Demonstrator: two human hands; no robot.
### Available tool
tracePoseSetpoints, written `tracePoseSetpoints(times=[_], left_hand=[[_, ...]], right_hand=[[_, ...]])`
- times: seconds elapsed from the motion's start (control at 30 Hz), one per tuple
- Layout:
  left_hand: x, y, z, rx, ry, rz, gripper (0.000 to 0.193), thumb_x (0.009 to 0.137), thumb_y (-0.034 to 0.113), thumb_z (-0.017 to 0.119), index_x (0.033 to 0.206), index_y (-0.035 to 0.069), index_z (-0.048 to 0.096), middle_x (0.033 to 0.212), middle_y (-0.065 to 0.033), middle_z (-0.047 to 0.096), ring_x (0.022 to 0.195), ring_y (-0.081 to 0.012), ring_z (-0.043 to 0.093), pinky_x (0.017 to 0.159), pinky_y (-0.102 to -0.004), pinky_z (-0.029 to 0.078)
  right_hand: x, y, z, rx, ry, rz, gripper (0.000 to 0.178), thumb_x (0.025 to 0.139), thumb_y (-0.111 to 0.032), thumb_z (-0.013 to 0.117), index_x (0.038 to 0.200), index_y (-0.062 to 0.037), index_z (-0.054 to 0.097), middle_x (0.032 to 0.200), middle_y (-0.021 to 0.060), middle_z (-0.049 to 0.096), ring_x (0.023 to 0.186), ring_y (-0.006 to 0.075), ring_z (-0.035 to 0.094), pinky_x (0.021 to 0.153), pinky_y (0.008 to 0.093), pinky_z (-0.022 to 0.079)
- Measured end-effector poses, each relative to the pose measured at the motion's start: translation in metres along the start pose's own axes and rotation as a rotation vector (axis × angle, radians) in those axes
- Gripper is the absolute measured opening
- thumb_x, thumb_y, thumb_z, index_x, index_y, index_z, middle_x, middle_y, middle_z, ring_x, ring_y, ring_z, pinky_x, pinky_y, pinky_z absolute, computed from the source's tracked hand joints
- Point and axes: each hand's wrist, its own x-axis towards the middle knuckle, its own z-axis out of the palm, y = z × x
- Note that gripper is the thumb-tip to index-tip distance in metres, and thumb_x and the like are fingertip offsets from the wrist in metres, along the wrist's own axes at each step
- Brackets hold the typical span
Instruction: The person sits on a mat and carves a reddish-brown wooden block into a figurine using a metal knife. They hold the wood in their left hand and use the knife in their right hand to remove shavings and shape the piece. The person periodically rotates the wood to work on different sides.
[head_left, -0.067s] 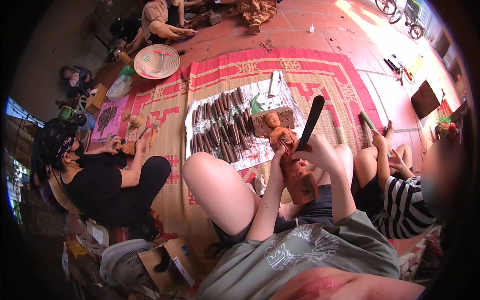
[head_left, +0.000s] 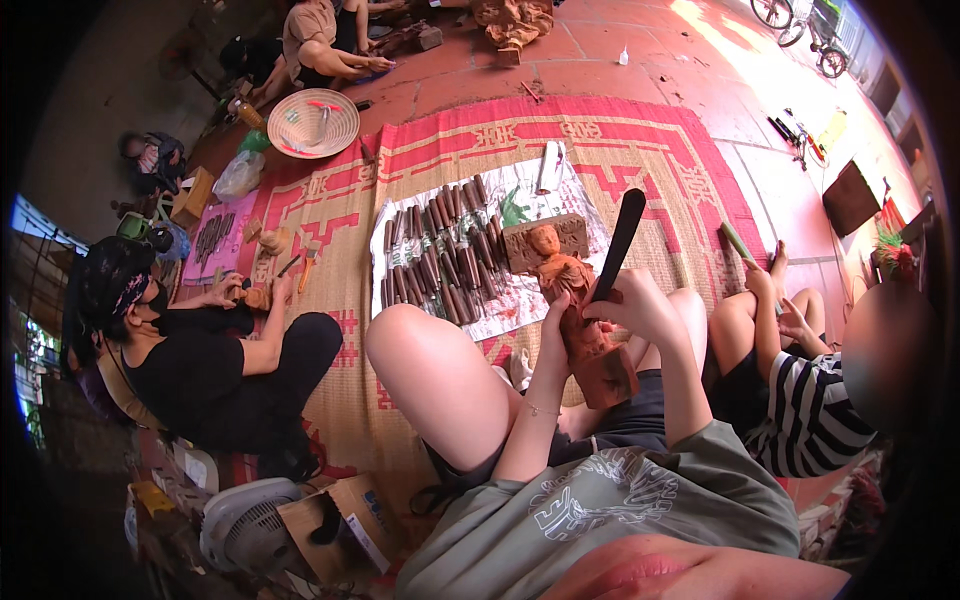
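A carved reddish-brown wooden figure [head_left: 566, 276] is upright but tilted between my raised knees, its square base toward my lap. My left hand [head_left: 556, 322] is wrapped around the figure's near left side. My right hand [head_left: 640, 308] grips a long, dark carving tool [head_left: 622, 235], whose broad flat end points up and away. The tool's lower end is hidden by my fingers against the figure. Behind the figure's head is a carved wooden block [head_left: 518, 250]; whether the two are joined, I cannot tell.
Several dark-handled tools [head_left: 450, 245] lie in rows on a white cloth [head_left: 530, 318] over a patterned mat [head_left: 640, 130]. One person [head_left: 190, 370] carves at left; another [head_left: 810, 390] sits close at right. A round woven tray [head_left: 290, 140] lies far left; a fan [head_left: 250, 525] stands near left.
The upper end of the dark carving tool has tipped very slightly to the left in my right hand. My left hand and the figure look the same.
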Motion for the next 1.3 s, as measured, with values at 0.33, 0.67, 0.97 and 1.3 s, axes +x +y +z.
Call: tracePoseSetpoints(times=[0.33,0.67,0.97,1.3], left_hand=[[-0.006,0.008,0.018,0.010,0.183,0.067,0.052,0.087,0.043,0.044,0.120,0.003,0.044,0.103,-0.0115,0.057,0.084,-0.0219,0.058,0.075,-0.0344,0.049],[-0.002,0.003,-0.002,-0.124,0.191,-0.116,0.045,0.084,0.049,0.045,0.106,0.010,0.053,0.089,-0.0063,0.061,0.078,-0.0220,0.060,0.069,-0.0384,0.052],[-0.002,0.004,0.012,-0.056,0.229,0.008,0.052,0.084,0.050,0.043,0.104,0.002,0.051,0.087,-0.0138,0.061,0.073,-0.0254,0.061,0.068,-0.0355,0.052],[-0.004,0.005,0.009,0.027,0.257,-0.034,0.055,0.085,0.050,0.042,0.110,0.002,0.050,0.089,-0.0117,0.061,0.075,-0.0255,0.062,0.069,-0.0362,0.052]], right_hand=[[-0.013,0.015,0.018,0.348,0.147,-0.037,0.008,0.075,-0.001,0.062,0.083,0.0010,0.062,0.067,0.0108,0.061,0.059,0.0154,0.060,0.054,0.0269,0.046],[-0.023,0.021,0.035,-0.004,0.230,-0.157,0.008,0.079,-0.003,0.057,0.087,-0.0025,0.060,0.073,0.0090,0.059,0.066,0.0192,0.057,0.060,0.0302,0.044],[-0.025,0.022,0.032,0.150,0.337,-0.180,0.007,0.078,-0.003,0.057,0.085,-0.0039,0.058,0.068,0.0142,0.057,0.064,0.0305,0.058,0.058,0.0352,0.045],[-0.013,0.033,0.023,0.136,0.243,-0.226,0.010,0.077,-0.005,0.061,0.084,0.0007,0.058,0.071,0.0140,0.055,0.062,0.0273,0.054,0.056,0.0341,0.042]])
